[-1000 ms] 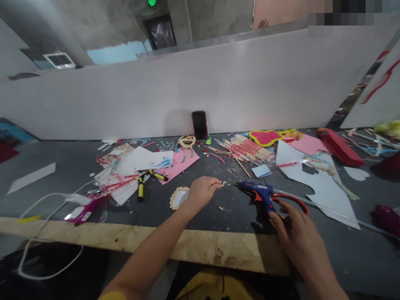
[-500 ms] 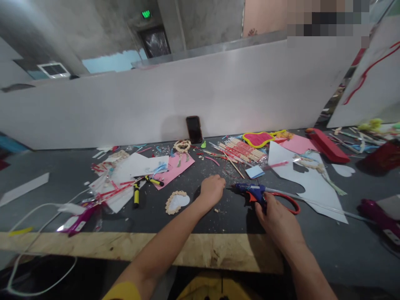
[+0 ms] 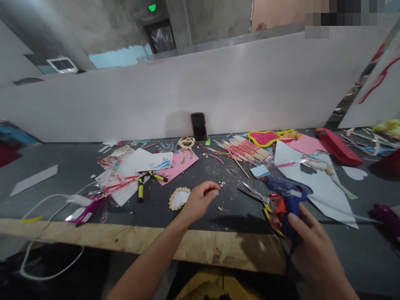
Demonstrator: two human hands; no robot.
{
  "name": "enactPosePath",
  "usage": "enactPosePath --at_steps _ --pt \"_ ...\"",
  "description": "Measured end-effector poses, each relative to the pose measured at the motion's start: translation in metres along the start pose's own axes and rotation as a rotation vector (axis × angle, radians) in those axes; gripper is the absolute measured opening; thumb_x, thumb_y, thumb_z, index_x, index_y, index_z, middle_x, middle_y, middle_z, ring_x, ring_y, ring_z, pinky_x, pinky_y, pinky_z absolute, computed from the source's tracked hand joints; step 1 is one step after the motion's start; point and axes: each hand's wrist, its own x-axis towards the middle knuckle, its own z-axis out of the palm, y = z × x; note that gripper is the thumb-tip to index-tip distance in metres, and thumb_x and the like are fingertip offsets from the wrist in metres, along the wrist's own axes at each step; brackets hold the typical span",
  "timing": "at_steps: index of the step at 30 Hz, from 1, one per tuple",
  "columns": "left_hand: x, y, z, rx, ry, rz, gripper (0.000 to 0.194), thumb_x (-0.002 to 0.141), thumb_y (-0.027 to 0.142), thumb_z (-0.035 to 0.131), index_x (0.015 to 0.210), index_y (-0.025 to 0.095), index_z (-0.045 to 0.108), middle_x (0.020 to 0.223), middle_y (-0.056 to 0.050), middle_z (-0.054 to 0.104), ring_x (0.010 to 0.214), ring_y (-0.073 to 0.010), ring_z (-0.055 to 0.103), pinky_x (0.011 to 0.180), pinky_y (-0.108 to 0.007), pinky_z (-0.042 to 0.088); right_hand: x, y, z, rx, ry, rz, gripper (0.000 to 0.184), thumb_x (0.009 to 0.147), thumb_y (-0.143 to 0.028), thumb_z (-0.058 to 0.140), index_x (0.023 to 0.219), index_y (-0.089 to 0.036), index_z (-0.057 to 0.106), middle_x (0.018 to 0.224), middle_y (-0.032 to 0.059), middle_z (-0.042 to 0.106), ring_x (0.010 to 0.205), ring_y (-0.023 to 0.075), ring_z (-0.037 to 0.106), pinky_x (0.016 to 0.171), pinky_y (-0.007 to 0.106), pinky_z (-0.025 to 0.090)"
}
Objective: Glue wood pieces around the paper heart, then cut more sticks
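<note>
My right hand [image 3: 314,239] holds a blue glue gun [image 3: 292,202] with an orange trigger, raised over the table and slightly blurred. Its nozzle points left, and a clear glue stick trails from the back. Under it lie scissors [image 3: 254,192], their blades partly open. My left hand [image 3: 201,202] hovers with thumb and fingers bent together; whether something small is between them I cannot make out. Just left of it rests a white paper heart [image 3: 183,196], edged along much of its outline with small beige pieces. Loose beige crumbs [image 3: 220,208] lie to the right of that hand.
Yellow-black pliers [image 3: 140,189] and a purple glue gun [image 3: 87,212] with a white cable lie left. A phone [image 3: 199,126] leans on the white partition [image 3: 175,91]. Wooden sticks [image 3: 246,148], cut white paper [image 3: 331,187] and a red box [image 3: 339,146] lie toward the right.
My right hand has lifted the glue gun up and to the right, uncovering the scissors' blades. The left hand has drawn back left, closer to the paper heart. The view has shifted slightly.
</note>
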Motion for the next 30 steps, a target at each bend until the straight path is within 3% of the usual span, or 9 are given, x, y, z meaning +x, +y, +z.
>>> enactPosePath --at_steps 3,6,10,14,17,22,30 --pt "-0.012 -0.003 0.006 -0.176 0.000 -0.075 0.013 0.077 0.027 0.053 0.083 0.018 0.062 0.071 0.002 0.058 0.064 -0.0106 0.049 0.059 -0.021 0.036 -0.006 -0.003 0.008 0.168 -0.112 0.186 0.036 0.067 -0.047 0.064 0.091 -0.021 0.054 0.057 0.0002 0.059 0.047 0.0136 0.051 0.042 0.024 0.041" --pt "-0.019 -0.006 0.012 -0.388 0.025 -0.157 0.014 0.073 0.027 0.060 0.081 0.017 0.062 0.070 0.001 0.060 0.064 -0.0100 0.050 0.061 -0.020 0.036 -0.012 0.001 0.018 0.132 -0.124 0.177 0.034 0.070 -0.044 0.064 0.092 -0.021 0.055 0.054 -0.0011 0.058 0.045 0.0104 0.048 0.041 0.019 0.038" --pt "-0.024 -0.010 0.015 -0.621 0.055 -0.292 0.020 0.068 0.028 0.067 0.082 0.015 0.063 0.067 0.000 0.061 0.055 -0.0066 0.045 0.053 -0.018 0.032 -0.023 0.012 0.027 -0.027 -0.109 0.154 0.038 0.068 -0.050 0.064 0.092 -0.022 0.054 0.067 0.0001 0.062 0.044 0.0091 0.046 0.037 0.019 0.034" --pt "-0.028 -0.012 0.014 -0.787 0.057 -0.319 0.024 0.063 0.024 0.073 0.082 0.014 0.064 0.067 0.000 0.061 0.059 -0.0060 0.048 0.056 -0.017 0.034 -0.031 0.018 0.033 -0.208 -0.086 0.070 0.043 0.071 -0.052 0.059 0.100 -0.022 0.052 0.073 0.0015 0.063 0.049 0.0107 0.048 0.041 0.020 0.037" --pt "-0.031 -0.013 0.013 -0.835 0.070 -0.302 0.022 0.062 0.024 0.074 0.080 0.014 0.065 0.069 0.000 0.061 0.061 -0.0065 0.049 0.058 -0.017 0.034 -0.035 0.018 0.037 -0.293 -0.081 0.009 0.045 0.074 -0.053 0.055 0.105 -0.021 0.052 0.077 0.0033 0.064 0.053 0.0119 0.050 0.044 0.021 0.039" --pt "-0.033 -0.015 0.013 -0.824 0.121 -0.283 0.019 0.061 0.024 0.075 0.075 0.015 0.067 0.070 0.000 0.061 0.064 -0.0076 0.048 0.061 -0.018 0.035 -0.036 0.021 0.039 -0.379 -0.099 -0.043 0.042 0.078 -0.052 0.050 0.106 -0.020 0.049 0.060 -0.0025 0.053 0.049 0.0116 0.046 0.044 0.022 0.037" --pt "-0.036 -0.016 0.012 -0.822 0.147 -0.303 0.023 0.058 0.027 0.076 0.075 0.014 0.067 0.070 0.000 0.059 0.064 -0.0083 0.047 0.061 -0.019 0.035 -0.036 0.025 0.043 -0.437 -0.088 -0.106 0.033 0.079 -0.051 0.050 0.096 -0.023 0.049 0.065 -0.0016 0.055 0.053 0.0129 0.048 0.047 0.024 0.039"
